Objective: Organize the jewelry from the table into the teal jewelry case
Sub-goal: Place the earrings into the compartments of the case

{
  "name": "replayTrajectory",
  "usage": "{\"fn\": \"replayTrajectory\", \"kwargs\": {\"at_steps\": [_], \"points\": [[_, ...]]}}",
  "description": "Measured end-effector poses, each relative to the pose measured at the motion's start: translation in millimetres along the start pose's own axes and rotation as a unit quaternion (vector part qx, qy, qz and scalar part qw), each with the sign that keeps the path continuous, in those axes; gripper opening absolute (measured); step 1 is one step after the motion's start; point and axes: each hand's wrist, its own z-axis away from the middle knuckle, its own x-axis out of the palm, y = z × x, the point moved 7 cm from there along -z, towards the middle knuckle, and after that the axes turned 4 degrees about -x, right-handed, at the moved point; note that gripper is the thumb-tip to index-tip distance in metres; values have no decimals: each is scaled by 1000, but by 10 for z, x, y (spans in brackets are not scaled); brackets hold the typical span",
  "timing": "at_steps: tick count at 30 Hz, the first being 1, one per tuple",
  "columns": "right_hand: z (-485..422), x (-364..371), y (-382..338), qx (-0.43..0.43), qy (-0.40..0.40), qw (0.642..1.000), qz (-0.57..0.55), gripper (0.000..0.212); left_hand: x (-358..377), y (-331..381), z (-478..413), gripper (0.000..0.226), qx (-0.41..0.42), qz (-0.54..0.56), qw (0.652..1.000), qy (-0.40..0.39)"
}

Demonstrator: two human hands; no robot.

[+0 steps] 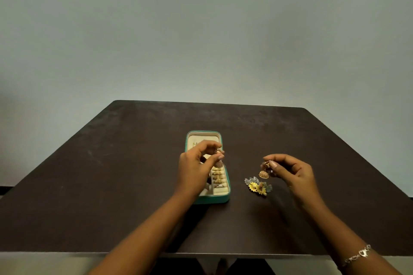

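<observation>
The open teal jewelry case lies in the middle of the dark table, with several gold rings in its cream ring rolls. My left hand hovers over the case and pinches a gold bell-shaped earring between thumb and fingertips. My right hand is held to the right of the case, above the table, and pinches a second gold bell earring that dangles from its fingers. Under it, a small pile of gold and silver flower-shaped jewelry lies on the table.
The dark brown table reaches to a plain grey wall behind. Its front edge runs just below my forearms. A silver bracelet sits on my right wrist.
</observation>
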Motion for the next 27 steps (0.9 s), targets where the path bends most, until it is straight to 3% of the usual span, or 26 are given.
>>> {"fn": "replayTrajectory", "kwargs": {"at_steps": [5,11,15,20,23,27], "points": [[32,484,-106,16,-43,998,-49,17,-382,-155,55,29,-30,-30,999,-10],[81,1011,-118,31,-115,993,-4,15,-569,-323,188,16,-32,-99,994,-22],[83,1210,-49,22,-168,977,130,20,-622,-299,197,15,-22,-108,994,3],[120,1369,-63,-89,-237,910,327,15,-626,-317,187,14,-26,-109,994,2],[170,1476,-15,-97,-271,880,379,21,-615,-329,175,14,-30,-113,993,1],[191,1543,3,-97,-276,872,391,19,-596,-368,169,15,-40,-105,994,-3]]}}
